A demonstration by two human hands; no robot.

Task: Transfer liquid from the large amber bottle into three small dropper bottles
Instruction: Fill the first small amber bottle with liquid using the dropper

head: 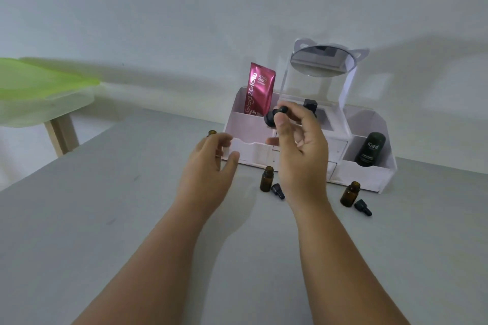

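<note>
My right hand (298, 145) is raised above the table and pinches a black dropper cap (274, 115) between thumb and fingers. My left hand (211, 161) hovers with loosely curled fingers and holds nothing; just beyond it the top of an amber bottle (212, 133) shows, the rest hidden. Two small amber dropper bottles stand uncapped on the grey table: one (266, 179) between my hands and one (350, 193) to the right. A black dropper cap lies beside each, the first (277, 190) and the second (363, 207).
A white cosmetics organiser (369, 174) with drawers and a round mirror (320, 60) stands against the wall. It holds a pink sachet (260, 87), a dark green Kahf bottle (369, 149) and a black cap (310, 105). A green-topped table (34, 87) stands at left.
</note>
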